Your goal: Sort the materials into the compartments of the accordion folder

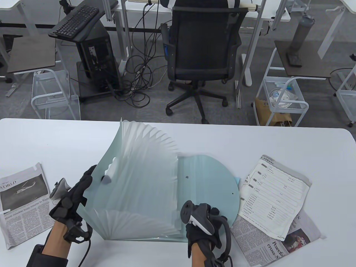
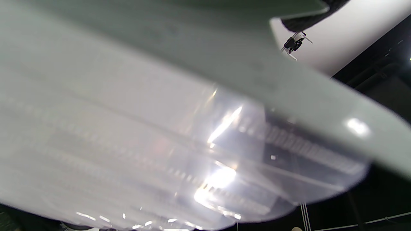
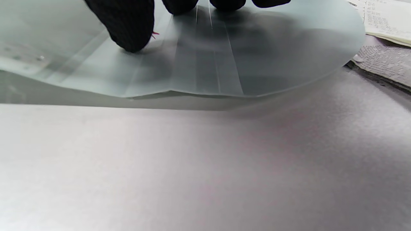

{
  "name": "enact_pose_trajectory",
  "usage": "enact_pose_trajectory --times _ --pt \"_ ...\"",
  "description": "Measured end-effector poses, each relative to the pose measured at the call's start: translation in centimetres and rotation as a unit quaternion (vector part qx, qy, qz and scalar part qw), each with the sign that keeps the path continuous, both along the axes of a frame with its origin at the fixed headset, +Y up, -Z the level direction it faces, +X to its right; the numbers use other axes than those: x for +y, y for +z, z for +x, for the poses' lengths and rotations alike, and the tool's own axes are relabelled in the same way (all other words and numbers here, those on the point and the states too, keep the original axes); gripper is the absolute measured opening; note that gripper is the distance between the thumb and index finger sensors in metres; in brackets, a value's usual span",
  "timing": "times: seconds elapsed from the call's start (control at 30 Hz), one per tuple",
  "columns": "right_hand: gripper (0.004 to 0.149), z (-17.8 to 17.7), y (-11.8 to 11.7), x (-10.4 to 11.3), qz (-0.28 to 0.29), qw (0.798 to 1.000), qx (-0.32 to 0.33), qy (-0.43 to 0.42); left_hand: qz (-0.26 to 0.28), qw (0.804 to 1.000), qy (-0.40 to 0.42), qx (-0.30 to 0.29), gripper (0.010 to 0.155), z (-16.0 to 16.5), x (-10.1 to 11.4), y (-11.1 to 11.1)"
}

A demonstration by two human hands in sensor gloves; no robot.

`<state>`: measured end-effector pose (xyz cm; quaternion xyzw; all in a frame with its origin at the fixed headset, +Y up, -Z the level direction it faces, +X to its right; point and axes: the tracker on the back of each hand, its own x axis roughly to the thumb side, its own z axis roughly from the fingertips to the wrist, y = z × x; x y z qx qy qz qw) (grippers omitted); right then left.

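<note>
— Desk (image 1: pixel 278 139) first: white, with accordion folder (image 1: pixel 144 178) fanned open at centre, flap lying flat toward right.

— Handling?

— Light, probably; thin translucent plastic, springy pleats, slick. Likely to snap closed unless pinned at both ends.

— Papers?

— Newspaper (image 1: pixel 23 200) near left edge; printed form (image 1: pixel 274 194) on more newsprint at right, floppy, best taken by an edge.

— Hands?

— Left hand (image 1: pixel 73 194) curled round folder's raised front panel. Right hand (image 1: pixel 204 222) flat, fingertips (image 3: pixel 128 29) pressing flap down.

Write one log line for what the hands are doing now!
left hand: holds folder front open | right hand: presses flap down | papers: not filed yet
</note>
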<state>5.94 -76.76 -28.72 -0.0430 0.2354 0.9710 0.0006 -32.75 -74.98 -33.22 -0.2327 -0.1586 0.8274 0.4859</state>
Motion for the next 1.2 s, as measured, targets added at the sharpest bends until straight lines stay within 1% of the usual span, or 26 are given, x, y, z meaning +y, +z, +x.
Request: enact_pose_trajectory --times 0.23,0.33,0.47,0.57,0.63,0.7,0.77,0.9,1.03,1.13,1.2 --pt "0.063 -0.2 -0.1 0.4 0.005 1.000 0.001 -0.004 -0.011 1.000 0.001 -0.011 0.074 -0.1 0.2 0.2" --pt "0.062 -0.2 -0.2 0.9 0.009 1.000 0.002 -0.009 -0.015 1.000 0.007 -0.016 0.074 -0.1 0.3 0.2" --pt "0.059 0.0 -0.2 2.1 0.021 0.999 -0.005 -0.040 -0.017 1.000 0.008 -0.014 0.074 -0.1 0.5 0.3" --pt "0.059 0.1 0.0 3.9 0.062 0.996 0.001 -0.057 -0.018 1.000 0.009 -0.012 0.073 -0.1 0.5 0.3" --pt "0.060 0.2 0.4 5.6 0.100 0.992 0.007 -0.070 -0.020 1.000 0.012 -0.012 0.073 0.0 0.5 0.4" --pt "0.061 0.3 0.8 7.0 0.127 0.989 0.015 -0.078 -0.020 1.000 0.011 -0.012 0.073 0.0 0.6 0.4" --pt "0.062 0.5 1.3 8.9 0.171 0.981 0.019 -0.089 -0.019 1.000 0.008 -0.011 0.073 0.0 0.5 0.3" --pt "0.066 1.2 2.4 12.3 0.236 0.962 0.019 -0.137 -0.022 1.000 0.009 -0.012 0.073 -0.1 0.4 0.3" --pt "0.069 2.3 3.6 15.1 0.267 0.944 0.019 -0.191 -0.016 1.000 0.006 -0.009 0.073 0.0 0.4 0.2" --pt "0.071 3.8 4.5 16.6 0.294 0.930 0.006 -0.220 -0.004 1.000 0.007 -0.005 0.073 0.1 0.2 0.2" --pt "0.071 4.8 4.9 17.1 0.298 0.925 -0.006 -0.234 -0.002 1.000 0.008 -0.005 0.073 0.1 0.1 0.1"
